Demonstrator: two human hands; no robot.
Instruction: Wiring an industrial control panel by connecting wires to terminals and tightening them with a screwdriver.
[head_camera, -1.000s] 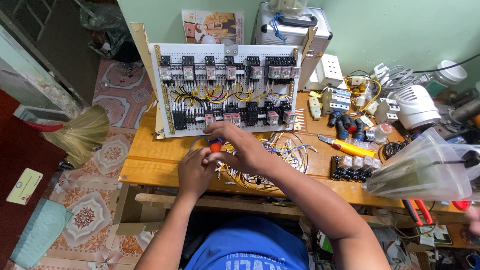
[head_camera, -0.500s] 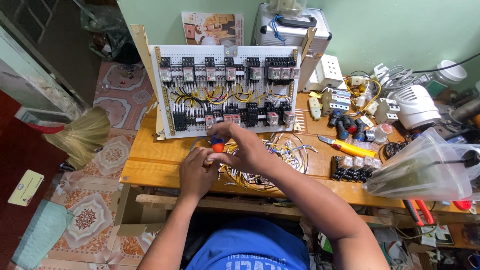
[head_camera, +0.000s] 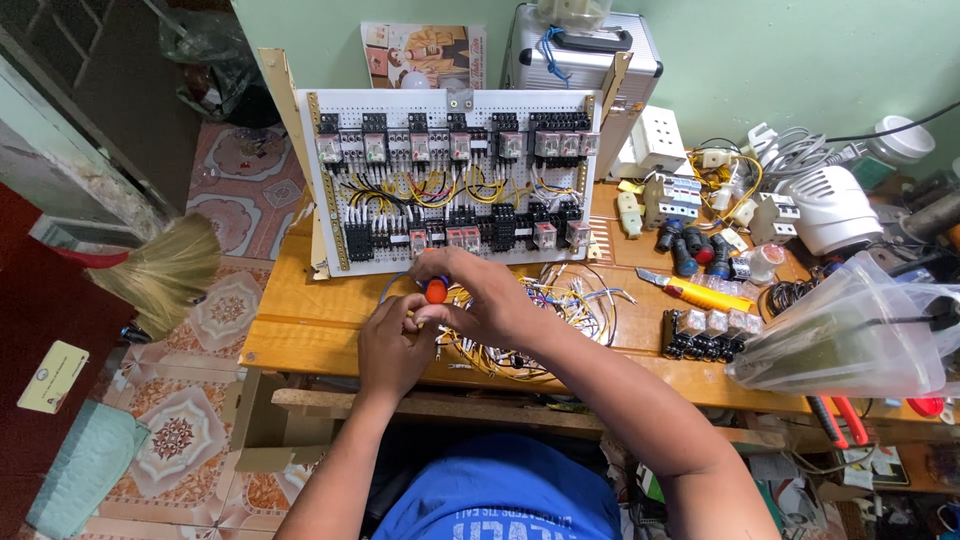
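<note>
Head view: our right hand (head_camera: 480, 295) has crept up toward the relay panel (head_camera: 450, 180), fingers closed on an orange-handled screwdriver (head_camera: 436, 291); our left hand (head_camera: 392, 340) pinches a yellow wire (head_camera: 470, 350) over the table (head_camera: 300, 320), so we judge the wire-end work ongoing

Even, soft daylight fills the scene; shadows are faint, with a darker band under the front edge of the wooden table (head_camera: 300, 340). The clear plastic bag (head_camera: 850, 340) carries pale sheen. Focus is sharp at centre; wide-angle bending curves the edges, where detail softens slightly.
</note>
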